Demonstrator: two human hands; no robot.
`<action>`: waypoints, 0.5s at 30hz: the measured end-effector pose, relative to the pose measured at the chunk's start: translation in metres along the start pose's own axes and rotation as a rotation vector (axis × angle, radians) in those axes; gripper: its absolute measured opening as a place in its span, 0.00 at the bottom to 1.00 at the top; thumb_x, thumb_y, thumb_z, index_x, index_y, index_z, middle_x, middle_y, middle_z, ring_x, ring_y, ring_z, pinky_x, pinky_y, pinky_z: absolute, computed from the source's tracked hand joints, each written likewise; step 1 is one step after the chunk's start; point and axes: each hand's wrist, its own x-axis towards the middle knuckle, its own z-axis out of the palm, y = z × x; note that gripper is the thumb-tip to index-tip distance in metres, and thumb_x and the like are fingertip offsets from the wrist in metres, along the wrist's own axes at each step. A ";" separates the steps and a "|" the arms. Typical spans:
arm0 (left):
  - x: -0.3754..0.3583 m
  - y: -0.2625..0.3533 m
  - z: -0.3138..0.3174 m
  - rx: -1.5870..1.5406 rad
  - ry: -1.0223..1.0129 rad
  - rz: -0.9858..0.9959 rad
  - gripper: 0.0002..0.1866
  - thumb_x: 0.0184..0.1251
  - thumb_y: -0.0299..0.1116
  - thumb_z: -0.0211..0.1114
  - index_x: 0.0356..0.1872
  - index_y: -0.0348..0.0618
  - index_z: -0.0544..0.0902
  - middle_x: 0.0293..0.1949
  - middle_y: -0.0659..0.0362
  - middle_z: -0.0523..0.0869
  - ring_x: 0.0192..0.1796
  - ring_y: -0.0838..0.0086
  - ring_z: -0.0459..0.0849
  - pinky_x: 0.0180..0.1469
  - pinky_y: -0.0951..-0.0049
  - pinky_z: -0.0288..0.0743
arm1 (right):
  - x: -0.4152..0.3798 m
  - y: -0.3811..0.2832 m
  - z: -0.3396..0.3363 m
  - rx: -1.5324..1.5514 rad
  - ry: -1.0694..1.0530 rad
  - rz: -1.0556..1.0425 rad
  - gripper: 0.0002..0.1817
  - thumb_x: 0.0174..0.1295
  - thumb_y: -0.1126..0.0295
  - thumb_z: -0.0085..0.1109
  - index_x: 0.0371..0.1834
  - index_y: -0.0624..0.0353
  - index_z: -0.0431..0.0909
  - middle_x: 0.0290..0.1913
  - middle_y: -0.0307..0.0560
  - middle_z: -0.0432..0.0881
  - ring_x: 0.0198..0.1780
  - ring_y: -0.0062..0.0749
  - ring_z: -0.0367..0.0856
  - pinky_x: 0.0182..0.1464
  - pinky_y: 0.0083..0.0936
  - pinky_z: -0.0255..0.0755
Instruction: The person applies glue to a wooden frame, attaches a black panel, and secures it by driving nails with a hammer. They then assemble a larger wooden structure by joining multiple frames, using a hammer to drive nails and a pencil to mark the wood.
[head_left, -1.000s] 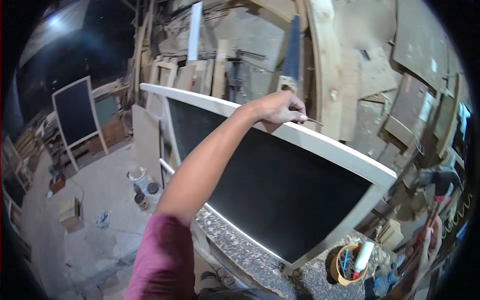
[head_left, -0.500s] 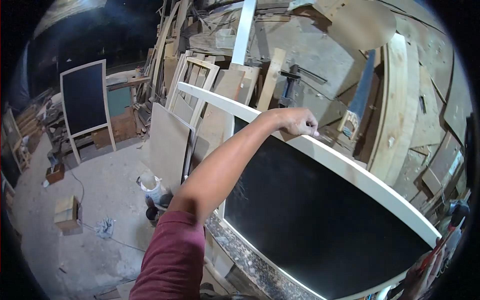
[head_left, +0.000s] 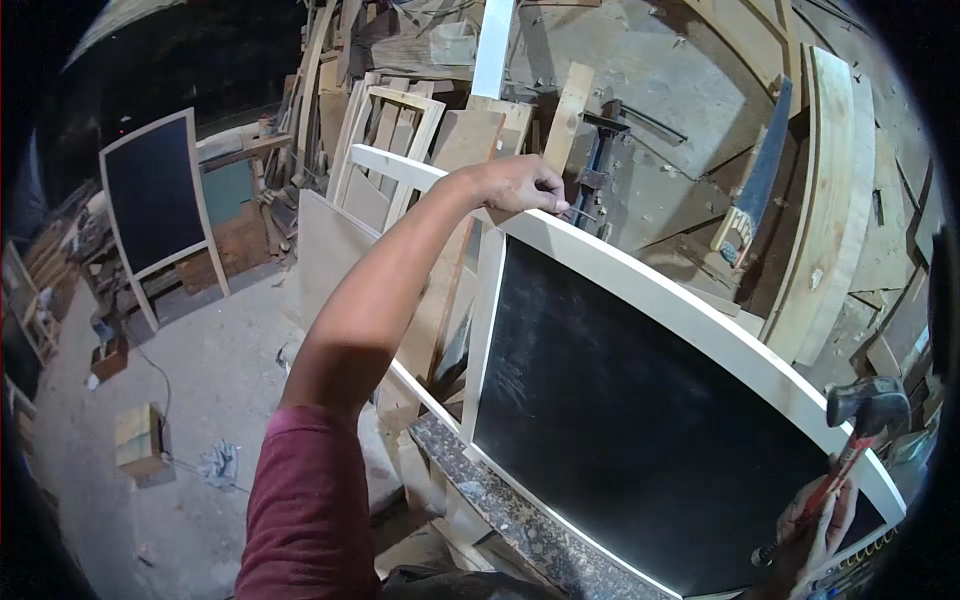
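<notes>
1 hammer occupies the right hand, 1 nail the left hand.

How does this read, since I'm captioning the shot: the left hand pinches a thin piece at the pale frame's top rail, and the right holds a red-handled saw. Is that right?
Not quite: the head view shows the right hand holding a red-handled hammer, not a saw. The left hand does pinch a thin piece at the pale frame's top rail.
</notes>
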 end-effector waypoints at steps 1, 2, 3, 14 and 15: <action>-0.001 -0.005 -0.003 -0.010 -0.003 0.018 0.14 0.67 0.41 0.65 0.36 0.38 0.84 0.29 0.62 0.83 0.35 0.79 0.76 0.43 0.74 0.71 | 0.000 0.001 0.005 -0.007 0.007 0.000 0.27 0.72 0.63 0.50 0.68 0.65 0.60 0.25 0.38 0.72 0.16 0.11 0.63 0.14 0.09 0.54; -0.004 -0.008 -0.008 -0.002 -0.018 0.033 0.15 0.67 0.42 0.64 0.36 0.38 0.84 0.29 0.61 0.84 0.35 0.79 0.77 0.43 0.73 0.71 | 0.001 0.003 0.011 -0.056 0.006 0.010 0.26 0.72 0.62 0.48 0.68 0.65 0.60 0.25 0.39 0.73 0.16 0.11 0.63 0.14 0.09 0.54; -0.008 -0.011 -0.013 -0.006 -0.021 0.047 0.15 0.67 0.42 0.64 0.36 0.38 0.84 0.29 0.61 0.84 0.35 0.79 0.77 0.43 0.73 0.71 | 0.002 0.005 0.017 -0.105 0.006 0.018 0.25 0.73 0.62 0.47 0.68 0.65 0.61 0.26 0.40 0.73 0.15 0.11 0.63 0.14 0.09 0.54; -0.025 -0.098 -0.082 -0.150 -0.175 0.165 0.13 0.65 0.38 0.66 0.38 0.36 0.86 0.32 0.62 0.86 0.36 0.81 0.80 0.43 0.77 0.73 | -0.008 -0.031 0.196 -0.292 0.078 0.080 0.24 0.69 0.58 0.51 0.57 0.67 0.67 0.19 0.34 0.68 0.14 0.14 0.62 0.15 0.13 0.53; -0.024 -0.104 -0.087 -0.307 -0.219 0.206 0.12 0.65 0.38 0.66 0.37 0.37 0.86 0.32 0.62 0.86 0.36 0.81 0.80 0.43 0.77 0.73 | -0.008 -0.031 0.212 -0.288 0.057 0.071 0.23 0.68 0.58 0.52 0.56 0.67 0.67 0.18 0.34 0.67 0.14 0.14 0.62 0.15 0.14 0.52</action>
